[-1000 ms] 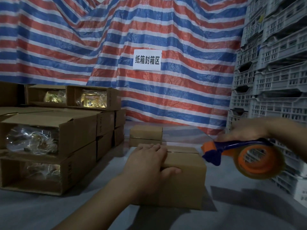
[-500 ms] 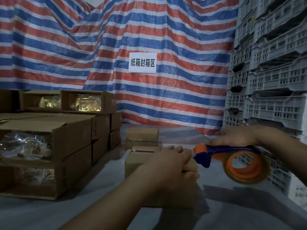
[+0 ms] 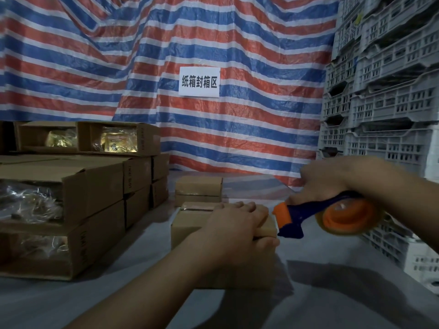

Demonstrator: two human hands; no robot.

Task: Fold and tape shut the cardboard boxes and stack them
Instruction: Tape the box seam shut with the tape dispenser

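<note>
While the left hand [image 3: 234, 225] presses flat, thumb hooked over the near edge, on a closed cardboard box [image 3: 190, 227] on the table [image 3: 332, 293], the right hand [image 3: 327, 184] grips a tape dispenser [image 3: 332, 216] just beside the box's right end. Sealing it well likely means keeping the flaps pinned and drawing tape straight along the seam. Two taped boxes [image 3: 199, 191] sit stacked behind.
</note>
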